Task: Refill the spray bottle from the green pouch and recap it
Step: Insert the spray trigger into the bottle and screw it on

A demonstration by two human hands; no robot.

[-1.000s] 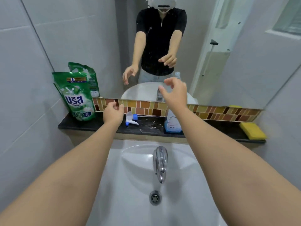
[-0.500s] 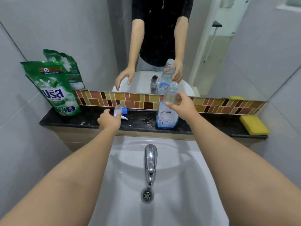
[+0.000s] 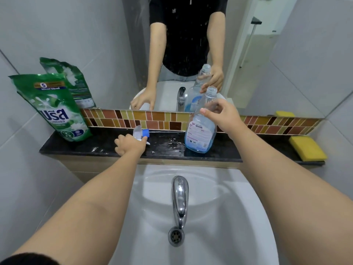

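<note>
The clear spray bottle (image 3: 199, 131) stands uncapped on the black ledge (image 3: 76, 147), with a little blue liquid at its bottom. My right hand (image 3: 222, 116) is wrapped around its neck and shoulder. The white and blue spray head (image 3: 141, 133) lies on the ledge left of the bottle, and my left hand (image 3: 128, 144) is closed on it. The green pouch (image 3: 54, 108) stands upright at the ledge's far left, leaning on the wall, apart from both hands.
A yellow sponge (image 3: 306, 148) lies at the ledge's right end. Below the ledge is a white sink (image 3: 238, 217) with a chrome tap (image 3: 179, 197). A mirror above the tiled strip reflects the person, the bottle and the pouch. Water glistens on the ledge near the bottle.
My right hand dropped onto the bottle's neck and gripped it. My left hand came down onto the spray head. The view tilted downward toward the sink.
</note>
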